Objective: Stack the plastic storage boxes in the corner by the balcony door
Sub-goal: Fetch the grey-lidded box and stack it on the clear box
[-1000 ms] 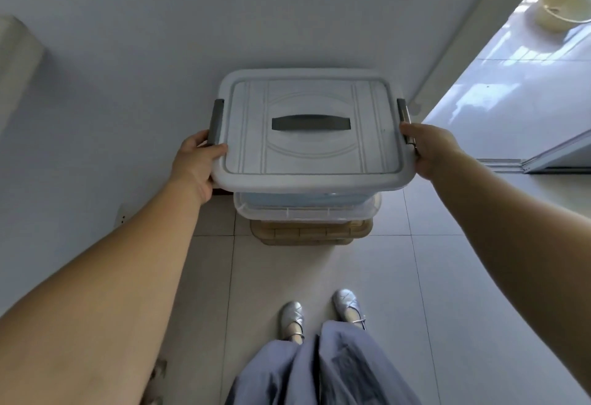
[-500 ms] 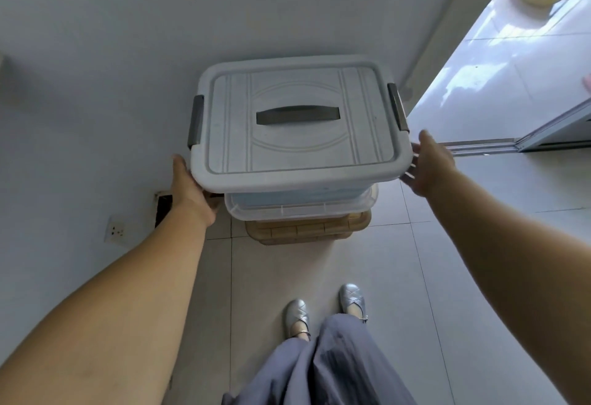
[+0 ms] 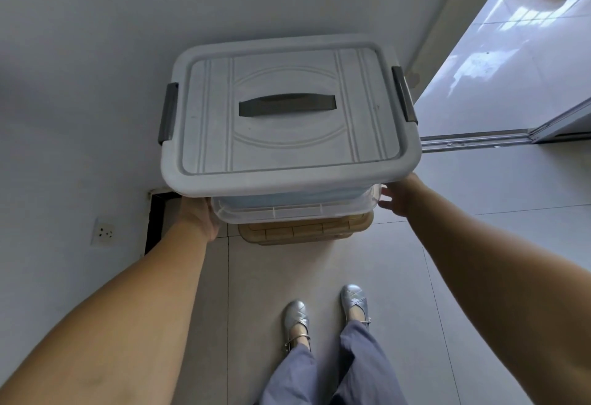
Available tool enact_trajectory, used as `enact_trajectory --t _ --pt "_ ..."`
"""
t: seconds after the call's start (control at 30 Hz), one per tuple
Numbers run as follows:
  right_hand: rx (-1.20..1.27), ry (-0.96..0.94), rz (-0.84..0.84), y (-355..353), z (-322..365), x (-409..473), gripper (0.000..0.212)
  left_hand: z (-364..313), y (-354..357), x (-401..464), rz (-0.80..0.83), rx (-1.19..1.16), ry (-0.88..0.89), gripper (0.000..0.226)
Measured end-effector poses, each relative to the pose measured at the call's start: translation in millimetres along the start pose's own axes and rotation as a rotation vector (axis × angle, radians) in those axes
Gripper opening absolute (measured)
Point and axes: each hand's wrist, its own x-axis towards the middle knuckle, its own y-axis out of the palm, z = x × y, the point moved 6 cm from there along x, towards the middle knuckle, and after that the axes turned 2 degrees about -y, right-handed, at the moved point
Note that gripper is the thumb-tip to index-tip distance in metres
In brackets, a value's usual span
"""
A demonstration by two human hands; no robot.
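A stack of three plastic boxes stands on the tiled floor (image 3: pixel 319 276) in the corner where the pale wall (image 3: pixel 96 84) meets the balcony door frame (image 3: pixel 447 20). On top sits the grey-lidded box (image 3: pixel 287 116), with a dark handle (image 3: pixel 287 104) set flat in the middle of its lid and a dark latch on each short side. Beneath it I can see the rim of a clear box (image 3: pixel 294 211), and under that a tan box (image 3: pixel 303 231) resting on the floor. The person stands facing the stack, both arms stretched forward. The left hand (image 3: pixel 200 219) is pressed to the left end of the clear box, just under the grey lid's overhang; its fingers are hidden there, so I cannot tell how that grip stands. The right hand (image 3: pixel 398 196) is at the right end of the same box, fingers spread loose and clasping nothing. A wall socket (image 3: pixel 104 231) sits low on the wall to the left, beside a dark gap. The door track (image 3: pixel 473 140) runs off to the right of the stack. Silver shoes (image 3: pixel 295 316) and blue-grey trousers (image 3: pixel 319 372) show below.
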Motion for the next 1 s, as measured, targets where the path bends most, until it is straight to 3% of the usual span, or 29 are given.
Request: enact_trajectory --t 0.13,0.3,0.47,0.6,0.73,0.9,1.0 --pt "-0.017 -0.014 -0.065 -12 4 7 0.029 10 7 -5 -0.007 0.029 -0.02 0.017" --pt "0.023 -0.006 -0.112 -29 0 10 0.033 28 11 -7 -0.039 0.063 -0.06 0.019" --pt "0.024 0.011 -0.1 -30 -5 6 0.021 31 9 -6 -0.035 0.036 -0.073 0.015" --pt "0.029 0.022 -0.117 -31 -8 5 0.024 27 9 -7 -0.043 0.054 -0.074 0.041" --pt "0.047 0.023 -0.12 -29 -9 7 0.021 26 8 -2 -0.044 0.058 -0.083 0.018" --pt "0.046 0.019 -0.158 -33 -10 7 0.018 25 7 -3 -0.032 0.064 -0.097 0.015" --pt "0.066 0.049 -0.221 -43 -11 -1 0.02 27 3 -12 -0.087 0.082 -0.104 0.036"
